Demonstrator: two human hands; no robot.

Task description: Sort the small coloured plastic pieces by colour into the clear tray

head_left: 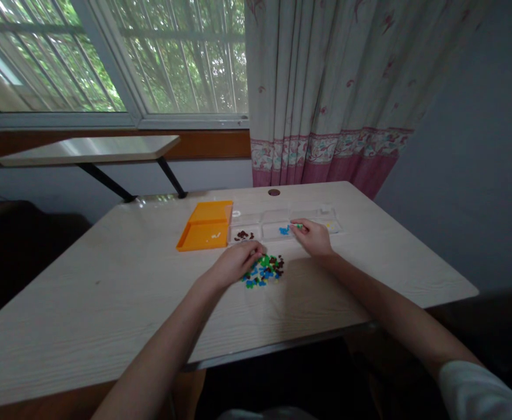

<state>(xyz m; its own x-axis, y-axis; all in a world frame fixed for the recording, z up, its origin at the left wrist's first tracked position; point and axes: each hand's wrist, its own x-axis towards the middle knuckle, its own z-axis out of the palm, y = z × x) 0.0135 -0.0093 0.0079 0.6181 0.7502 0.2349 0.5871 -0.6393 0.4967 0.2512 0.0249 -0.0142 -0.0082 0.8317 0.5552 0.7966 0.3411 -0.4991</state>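
Note:
A pile of small mixed pieces point(262, 272), green, blue, brown and yellow, lies on the table in front of me. My left hand point(238, 260) is at the pile's upper left edge, its fingers pinched together; what they hold, if anything, is hidden. My right hand point(313, 235) is over the clear boxes, with a small green piece point(298, 226) between thumb and fingers. Just left of those fingertips, blue pieces point(284, 231) lie in a clear box point(271, 232). Brown pieces point(243, 235) sit in another clear box beside it. Yellow pieces point(329, 225) show in the box at the right.
An open orange case point(207, 217) with a few white pieces point(214, 236) lies left of the clear boxes. A raised shelf point(93, 149) on black legs stands at the table's back left. Behind are a window and a curtain point(326, 87). The table's front edge is near my body.

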